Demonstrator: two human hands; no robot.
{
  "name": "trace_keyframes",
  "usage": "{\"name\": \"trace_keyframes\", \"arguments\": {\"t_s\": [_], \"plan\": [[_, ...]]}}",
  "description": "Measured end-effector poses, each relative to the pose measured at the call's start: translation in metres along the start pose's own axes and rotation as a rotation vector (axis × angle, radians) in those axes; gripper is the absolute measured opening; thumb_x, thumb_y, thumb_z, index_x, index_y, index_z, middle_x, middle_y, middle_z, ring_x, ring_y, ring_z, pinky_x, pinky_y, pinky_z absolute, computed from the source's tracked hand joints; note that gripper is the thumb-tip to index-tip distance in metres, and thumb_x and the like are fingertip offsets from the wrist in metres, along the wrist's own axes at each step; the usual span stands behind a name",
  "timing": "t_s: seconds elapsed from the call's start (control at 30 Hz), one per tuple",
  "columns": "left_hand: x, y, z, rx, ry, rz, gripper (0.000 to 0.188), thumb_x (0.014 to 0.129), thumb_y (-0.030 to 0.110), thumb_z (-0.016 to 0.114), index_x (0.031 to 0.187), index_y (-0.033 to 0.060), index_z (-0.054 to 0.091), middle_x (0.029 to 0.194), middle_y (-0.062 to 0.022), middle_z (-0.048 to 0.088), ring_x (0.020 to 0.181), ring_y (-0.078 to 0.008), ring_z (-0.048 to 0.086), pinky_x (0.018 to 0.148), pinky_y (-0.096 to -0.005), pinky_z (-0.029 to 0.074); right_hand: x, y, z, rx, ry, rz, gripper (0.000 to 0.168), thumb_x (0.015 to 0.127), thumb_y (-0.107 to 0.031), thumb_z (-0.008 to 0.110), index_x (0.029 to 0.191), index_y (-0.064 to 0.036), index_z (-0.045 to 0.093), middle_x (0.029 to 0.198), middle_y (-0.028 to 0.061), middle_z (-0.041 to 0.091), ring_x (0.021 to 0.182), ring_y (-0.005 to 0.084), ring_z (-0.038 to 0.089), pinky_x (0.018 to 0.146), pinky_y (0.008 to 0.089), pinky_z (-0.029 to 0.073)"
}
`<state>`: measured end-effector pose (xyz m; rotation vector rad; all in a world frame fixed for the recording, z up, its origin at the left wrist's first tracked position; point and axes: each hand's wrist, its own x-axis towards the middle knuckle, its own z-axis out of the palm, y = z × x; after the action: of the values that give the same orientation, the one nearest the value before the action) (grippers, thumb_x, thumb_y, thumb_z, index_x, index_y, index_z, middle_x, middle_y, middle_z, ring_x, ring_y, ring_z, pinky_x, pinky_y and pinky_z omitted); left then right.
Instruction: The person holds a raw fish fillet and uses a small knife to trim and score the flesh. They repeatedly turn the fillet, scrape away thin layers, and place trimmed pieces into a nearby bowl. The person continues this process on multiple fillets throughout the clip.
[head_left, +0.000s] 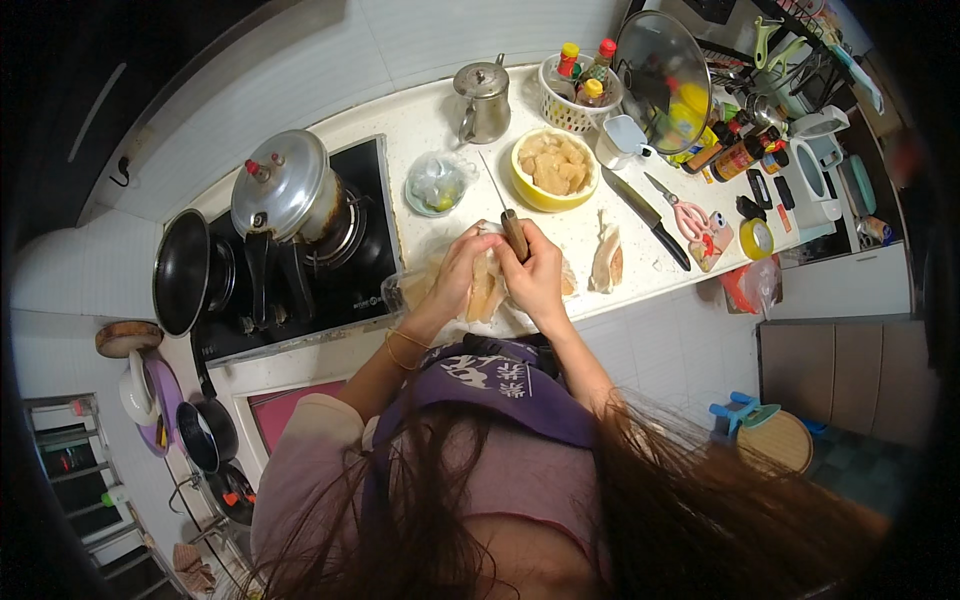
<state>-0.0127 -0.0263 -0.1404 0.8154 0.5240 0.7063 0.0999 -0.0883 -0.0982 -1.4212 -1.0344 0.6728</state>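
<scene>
Both my hands meet over the counter's front edge, around a pale yellow segment of citrus fruit (486, 292), apparently pomelo. My left hand (459, 274) pinches its upper end, where whitish membrane shows. In my right hand (538, 271) is a small knife with a wooden handle (514, 234); its thin blade (493, 182) points away from me. The fingers of that hand also touch the segment. Beyond them, a yellow bowl (555, 199), possibly hollowed rind, holds peeled pale pulp (553, 161). A whitish, partly opened segment (607, 259) lies to the right. Clear plastic packaging (397, 289) is by my left wrist.
Left is a gas hob with a pressure cooker (281, 184) and frying pan (182, 274). A metal pot (482, 101) and small bagged bowl (436, 184) stand behind. A large knife (646, 217), pink scissors (688, 217), tape (756, 238) and bottles (739, 157) are right.
</scene>
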Motion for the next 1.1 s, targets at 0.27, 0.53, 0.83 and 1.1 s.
{"name": "trace_keyframes", "arguments": {"t_s": [0.27,0.53,0.83,1.1], "plan": [[-0.005,0.015,0.029,-0.114,0.067,0.016,0.025,0.088,0.016,0.044,0.108,0.0020,0.051,0.097,-0.0042,0.055,0.092,-0.0102,0.054,0.084,-0.0244,0.044,0.002,0.009,0.007,-0.126,0.166,-0.104,0.008,0.084,-0.007,0.059,0.086,0.001,0.057,0.060,0.0029,0.050,0.053,0.0089,0.042,0.048,0.0249,0.035],[-0.003,0.011,0.016,-0.079,0.021,0.080,0.028,0.084,0.029,0.044,0.099,0.0060,0.047,0.089,-0.0043,0.050,0.079,-0.0111,0.051,0.069,-0.0273,0.048,0.006,0.033,-0.010,0.004,0.237,0.103,0.016,0.087,-0.015,0.062,0.082,-0.001,0.056,0.059,-0.0035,0.048,0.052,0.0033,0.040,0.045,0.0211,0.032],[-0.002,0.016,0.018,-0.235,-0.008,0.143,0.035,0.081,0.034,0.040,0.098,0.0031,0.045,0.094,-0.0107,0.049,0.080,-0.0196,0.049,0.070,-0.0339,0.046,0.006,0.042,-0.015,0.076,0.264,0.167,0.014,0.086,-0.012,0.060,0.085,0.002,0.056,0.062,0.0011,0.048,0.058,0.0066,0.040,0.051,0.0239,0.035],[-0.015,0.042,-0.002,-0.279,-0.009,0.251,0.039,0.079,0.037,0.039,0.094,0.0024,0.048,0.091,-0.0114,0.050,0.075,-0.0237,0.051,0.071,-0.0354,0.043,0.018,0.073,-0.025,0.055,0.307,0.148,0.017,0.086,-0.013,0.061,0.081,0.001,0.055,0.062,0.0021,0.051,0.055,0.0093,0.045,0.052,0.0256,0.039]]}}
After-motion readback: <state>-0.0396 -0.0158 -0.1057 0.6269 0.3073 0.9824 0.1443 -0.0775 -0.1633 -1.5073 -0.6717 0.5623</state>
